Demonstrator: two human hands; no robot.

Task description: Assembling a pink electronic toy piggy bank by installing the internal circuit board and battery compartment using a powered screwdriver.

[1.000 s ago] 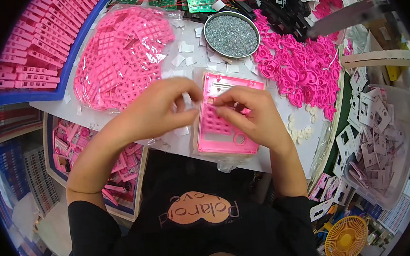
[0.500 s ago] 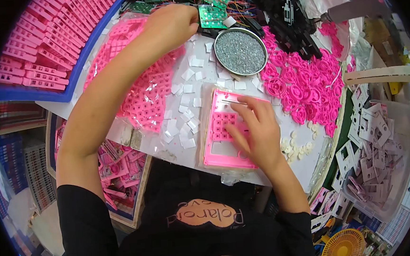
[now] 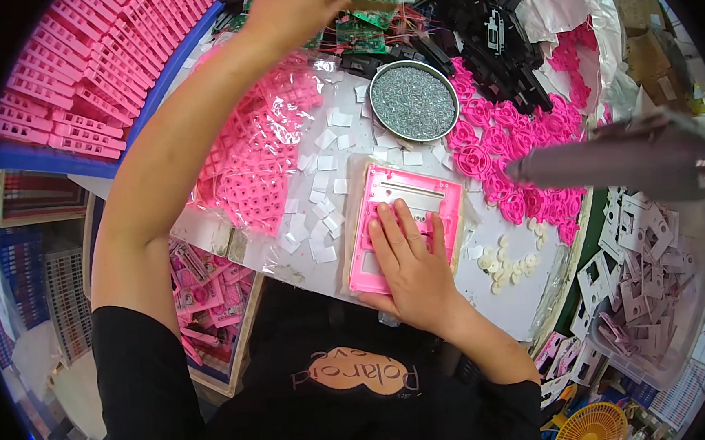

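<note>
My right hand point(image 3: 416, 273) lies palm down with its fingers outstretched on a pink plastic housing point(image 3: 373, 281), covering part of it. This rectangular shell has a slotted strip near its far end and sits on a light pad on the table. At the far side, my left hand point(image 3: 295, 10) is closed, with its fingertips partly hidden. It seems to pinch a tilted circuit board point(image 3: 374, 6) at the pile of green boards point(image 3: 360, 38) and thin wires. A round tin of small metal screws point(image 3: 414, 101) stands beyond the housing.
Bagged pink keypads point(image 3: 255, 169) and white paper squares point(image 3: 318, 198) lie left of the housing. Pink rings point(image 3: 520, 159), black parts point(image 3: 491, 39) and cream buttons point(image 3: 509, 268) lie right. A dark power screwdriver point(image 3: 618, 162) hangs above the right side. A blue-edged tray point(image 3: 54, 163) holds pink parts.
My right hand has come down flat and nearer on the housing, covering the keypad. My left hand has moved farther away, a board tilting at its fingers. The screwdriver has swung nearer.
</note>
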